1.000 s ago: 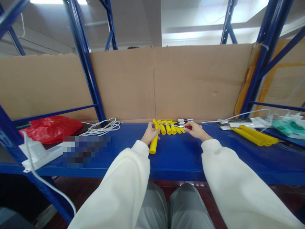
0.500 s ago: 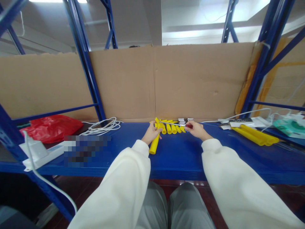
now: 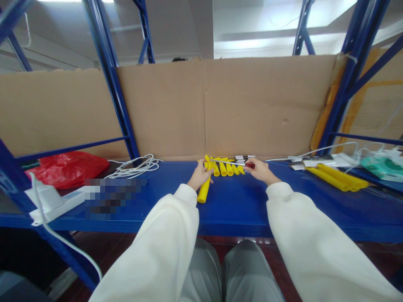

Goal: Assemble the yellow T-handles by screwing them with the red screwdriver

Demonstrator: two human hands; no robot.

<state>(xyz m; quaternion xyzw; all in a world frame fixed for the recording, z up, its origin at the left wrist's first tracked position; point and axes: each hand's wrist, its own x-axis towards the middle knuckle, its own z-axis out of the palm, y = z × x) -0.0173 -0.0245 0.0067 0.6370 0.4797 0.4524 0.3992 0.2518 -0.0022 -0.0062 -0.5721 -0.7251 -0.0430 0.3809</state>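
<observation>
Wrapped in the fingers of my left hand (image 3: 198,174) is a yellow tube (image 3: 204,192), slanted with its wide open end toward me. My right hand (image 3: 260,171) is closed on the dark red handle of a screwdriver (image 3: 231,162). The long metal shaft points left and reaches the upper part of the tube; whether its tip touches or enters the tube is too small to tell. Just behind and between the hands lie several yellow pieces (image 3: 224,170), some tube-shaped. Beside them is a small stack of black-and-white pens or markers (image 3: 242,159).
More yellow tubes (image 3: 341,179) lie at the right on the blue shelf (image 3: 234,209). A cardboard wall (image 3: 245,105) closes off the back. At left are a red plastic bag (image 3: 74,167), a coiled white cable (image 3: 138,165) and a white power strip (image 3: 63,209). Blue posts (image 3: 116,92) stand at both sides.
</observation>
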